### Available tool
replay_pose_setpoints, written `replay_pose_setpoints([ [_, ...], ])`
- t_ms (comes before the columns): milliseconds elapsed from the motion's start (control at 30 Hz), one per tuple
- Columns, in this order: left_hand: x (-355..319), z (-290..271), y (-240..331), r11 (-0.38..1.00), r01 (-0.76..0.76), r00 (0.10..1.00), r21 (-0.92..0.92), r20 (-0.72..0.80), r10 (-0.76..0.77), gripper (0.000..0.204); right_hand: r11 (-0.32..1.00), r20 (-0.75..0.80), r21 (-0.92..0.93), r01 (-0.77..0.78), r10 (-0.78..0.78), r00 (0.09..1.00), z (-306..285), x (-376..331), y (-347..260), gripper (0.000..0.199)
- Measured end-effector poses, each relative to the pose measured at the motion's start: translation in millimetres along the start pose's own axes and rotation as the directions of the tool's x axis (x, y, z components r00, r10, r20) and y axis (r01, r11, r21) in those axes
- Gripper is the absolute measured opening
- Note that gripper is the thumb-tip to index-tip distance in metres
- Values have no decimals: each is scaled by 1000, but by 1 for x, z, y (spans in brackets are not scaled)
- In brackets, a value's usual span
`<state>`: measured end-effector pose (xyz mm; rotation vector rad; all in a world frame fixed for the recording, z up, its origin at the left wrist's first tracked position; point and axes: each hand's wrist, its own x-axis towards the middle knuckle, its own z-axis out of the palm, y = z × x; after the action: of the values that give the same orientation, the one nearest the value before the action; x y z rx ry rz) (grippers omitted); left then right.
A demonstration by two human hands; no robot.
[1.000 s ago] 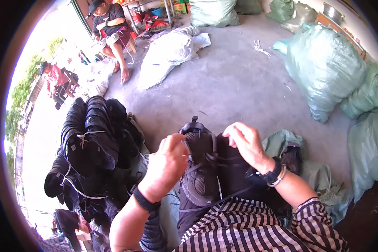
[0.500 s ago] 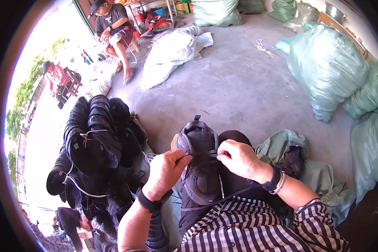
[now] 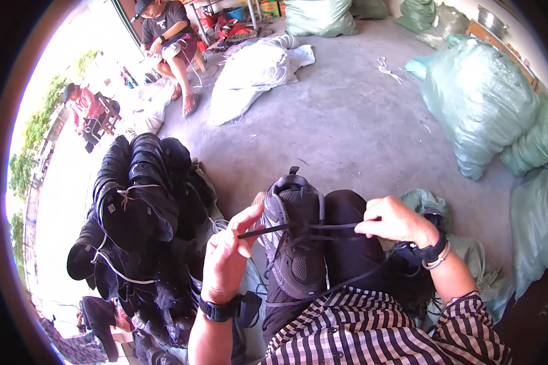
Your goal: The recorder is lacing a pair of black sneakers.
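Concrete floor (image 3: 359,134) bears sacks (image 3: 481,103) (green) and bundled shoes (image 3: 140,207).

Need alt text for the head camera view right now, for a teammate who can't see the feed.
Seen from above, a person's left hand and right hand pull a dark shoelace taut across a grey sneaker resting on their lap. Stacks of tied black shoes stand at their left on the concrete floor, with green sacks at right.

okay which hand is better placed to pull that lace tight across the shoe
Probably the right hand: it pinches the black lace stretched across the grey shoe, with open space beside it. The left hand sits against the bundled shoes.
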<state>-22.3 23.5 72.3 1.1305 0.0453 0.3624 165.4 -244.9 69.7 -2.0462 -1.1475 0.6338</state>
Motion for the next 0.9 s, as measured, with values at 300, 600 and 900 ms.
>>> replay_pose_setpoints([
  [300, 52, 30, -20, 963, 36, 980, -267, 196, 18, 32, 471, -60, 871, 140, -182, 981, 22, 34, -30, 48],
  [600, 11, -167, 15, 951, -182, 878, -248, -477, 44, 33, -174, -237, 905, 389, 553, 799, -22, -38, 147, 38],
  [900, 4, -101, 17, 946, 173, 784, 276, -620, 38, 19, -76, -244, 893, 444, 747, 619, -37, -80, 181, 32],
])
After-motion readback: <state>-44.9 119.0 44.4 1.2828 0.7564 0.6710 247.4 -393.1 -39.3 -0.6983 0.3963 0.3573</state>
